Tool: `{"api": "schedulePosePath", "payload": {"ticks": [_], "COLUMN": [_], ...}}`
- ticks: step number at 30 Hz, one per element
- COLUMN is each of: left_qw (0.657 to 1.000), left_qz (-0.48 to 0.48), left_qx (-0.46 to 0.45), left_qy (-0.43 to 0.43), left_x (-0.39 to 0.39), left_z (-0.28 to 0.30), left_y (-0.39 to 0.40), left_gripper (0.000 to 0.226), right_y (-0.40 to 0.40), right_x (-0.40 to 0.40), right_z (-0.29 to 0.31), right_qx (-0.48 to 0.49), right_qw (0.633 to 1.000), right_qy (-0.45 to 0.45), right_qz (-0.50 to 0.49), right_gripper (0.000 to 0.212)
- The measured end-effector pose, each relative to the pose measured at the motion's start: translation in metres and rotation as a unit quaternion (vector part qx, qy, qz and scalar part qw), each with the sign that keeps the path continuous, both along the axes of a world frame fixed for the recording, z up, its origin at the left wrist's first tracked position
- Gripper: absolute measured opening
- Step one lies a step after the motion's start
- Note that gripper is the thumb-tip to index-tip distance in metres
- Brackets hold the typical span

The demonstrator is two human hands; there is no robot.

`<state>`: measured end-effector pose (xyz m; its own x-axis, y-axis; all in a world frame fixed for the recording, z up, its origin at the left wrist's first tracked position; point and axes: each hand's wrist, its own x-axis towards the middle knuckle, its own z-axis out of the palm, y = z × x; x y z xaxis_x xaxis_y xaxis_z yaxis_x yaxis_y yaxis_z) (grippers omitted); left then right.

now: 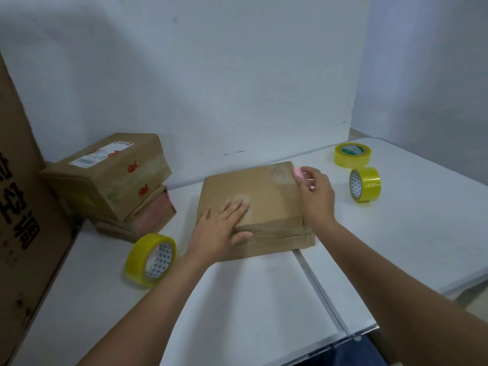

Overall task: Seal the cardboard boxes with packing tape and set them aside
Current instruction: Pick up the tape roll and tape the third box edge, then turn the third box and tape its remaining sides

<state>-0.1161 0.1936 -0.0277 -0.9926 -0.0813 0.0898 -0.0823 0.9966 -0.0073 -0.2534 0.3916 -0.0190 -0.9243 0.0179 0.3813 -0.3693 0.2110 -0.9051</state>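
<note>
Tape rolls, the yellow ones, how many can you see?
3: one tape roll stands left of the flat box, two sit at its right. More may be hidden.

Flat brown cardboard box [253, 207] lying on white table [264, 299], strip of clear tape along its near edge. Left hand [221, 228] pressed flat on box top, fingers straight. Right hand [315, 192] at far right corner of box, fingers curled round small pink object [298, 173]. Yellow tape roll [150, 260] standing on edge just left of box. Two more yellow tape rolls [352, 154] [365, 184] at right, apart from box. Two stacked brown cardboard boxes [111, 175] at left, top one labelled. Large printed carton [23, 207] at far left edge.
</note>
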Motion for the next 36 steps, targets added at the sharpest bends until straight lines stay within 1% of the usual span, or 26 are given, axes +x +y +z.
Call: {"api": "schedulePosePath", "payload": {"ticks": [1,2,3,4,6,8,10,11,12,13,14,16,19,20,21,22,23,24,26,28,29,31,32,33,34,36], "left_qw": [1.000,0.997,0.988,0.972,0.927,0.861,0.774,0.724,0.675,0.635,0.610,0.578,0.563,0.560,0.559,0.560,0.559,0.559,0.554,0.537,0.536,0.560,0.578,0.598,0.625,0.666], "left_qz": [0.006,0.009,0.014,0.027,0.073,0.110,0.154,0.168,0.178,0.183,0.188,0.217,0.239,0.237,0.238,0.243,0.245,0.240,0.232,0.234,0.230,0.235,0.250,0.264,0.281,0.297], "left_qx": [0.025,0.067,0.126,0.191,0.308,0.430,0.544,0.607,0.666,0.712,0.738,0.764,0.775,0.778,0.778,0.774,0.775,0.779,0.791,0.805,0.808,0.792,0.775,0.754,0.723,0.672], "left_qy": [0.014,0.044,0.088,0.132,0.202,0.249,0.285,0.282,0.263,0.238,0.217,0.189,0.159,0.158,0.162,0.166,0.166,0.155,0.116,0.093,0.081,0.055,0.054,0.064,0.087,0.127], "left_x": [0.003,0.005,0.009,0.012,0.017,0.023,0.033,0.039,0.045,0.050,0.054,0.061,0.070,0.073,0.076,0.077,0.079,0.080,0.079,0.077,0.075,0.073,0.071,0.067,0.065,0.057], "left_z": [-0.001,-0.001,0.003,0.007,0.023,0.039,0.047,0.048,0.047,0.045,0.040,0.034,0.023,0.020,0.019,0.017,0.016,0.014,0.012,0.010,0.011,0.016,0.020,0.021,0.024,0.023], "left_y": [-0.004,-0.008,-0.010,-0.013,-0.012,-0.007,-0.004,-0.004,-0.005,-0.005,-0.008,-0.007,-0.004,-0.003,-0.001,-0.001,0.000,0.000,0.000,0.000,-0.001,0.001,0.003,-0.001,-0.005,-0.016], "left_gripper": [0.089,0.090,0.090,0.086,0.070,0.050,0.033,0.034,0.040,0.048,0.054,0.056,0.059,0.060,0.059,0.057,0.056,0.058,0.063,0.063,0.062,0.060,0.058,0.054,0.048,0.038], "right_y": [0.011,0.021,0.029,0.035,0.040,0.040,0.039,0.039,0.038,0.037,0.036,0.034,0.034,0.034,0.034,0.033,0.030,0.029,0.029,0.035,0.038,0.041,0.041,0.039,0.036,0.027], "right_x": [-0.002,-0.005,-0.007,-0.009,-0.009,-0.003,0.005,0.010,0.012,0.014,0.016,0.019,0.023,0.023,0.027,0.030,0.037,0.045,0.060,0.068,0.069,0.067,0.067,0.065,0.065,0.066], "right_z": [-0.004,-0.011,-0.019,-0.029,-0.047,-0.060,-0.070,-0.074,-0.077,-0.080,-0.081,-0.080,-0.076,-0.072,-0.066,-0.059,-0.050,-0.040,-0.024,-0.018,-0.016,-0.014,-0.011,-0.009,-0.007,-0.003], "right_qx": [-0.052,-0.081,-0.086,-0.070,-0.006,0.066,0.140,0.183,0.219,0.242,0.247,0.253,0.297,0.286,0.239,0.162,0.071,-0.020,-0.132,-0.172,-0.174,-0.187,-0.189,-0.183,-0.172,-0.132], "right_qw": [0.997,0.992,0.988,0.985,0.984,0.981,0.972,0.964,0.957,0.951,0.949,0.946,0.935,0.940,0.952,0.963,0.963,0.946,0.876,0.813,0.799,0.793,0.799,0.811,0.823,0.850], "right_qy": [-0.029,-0.054,-0.079,-0.107,-0.151,-0.177,-0.190,-0.189,-0.184,-0.183,-0.184,-0.190,-0.178,-0.176,-0.183,-0.205,-0.243,-0.293,-0.391,-0.429,-0.430,-0.427,-0.433,-0.440,-0.446,-0.439], "right_qz": [-0.041,-0.075,-0.100,-0.112,-0.095,-0.047,0.012,0.035,0.051,0.062,0.070,0.079,0.073,0.065,0.061,0.068,0.092,0.136,0.249,0.355,0.383,0.392,0.373,0.339,0.307,0.261], "right_gripper": [0.025,0.026,0.027,0.028,0.030,0.033,0.036,0.037,0.037,0.037,0.036,0.035,0.032,0.030,0.027,0.027,0.029,0.035,0.051,0.063,0.063,0.053,0.049,0.046,0.043,0.036]}}
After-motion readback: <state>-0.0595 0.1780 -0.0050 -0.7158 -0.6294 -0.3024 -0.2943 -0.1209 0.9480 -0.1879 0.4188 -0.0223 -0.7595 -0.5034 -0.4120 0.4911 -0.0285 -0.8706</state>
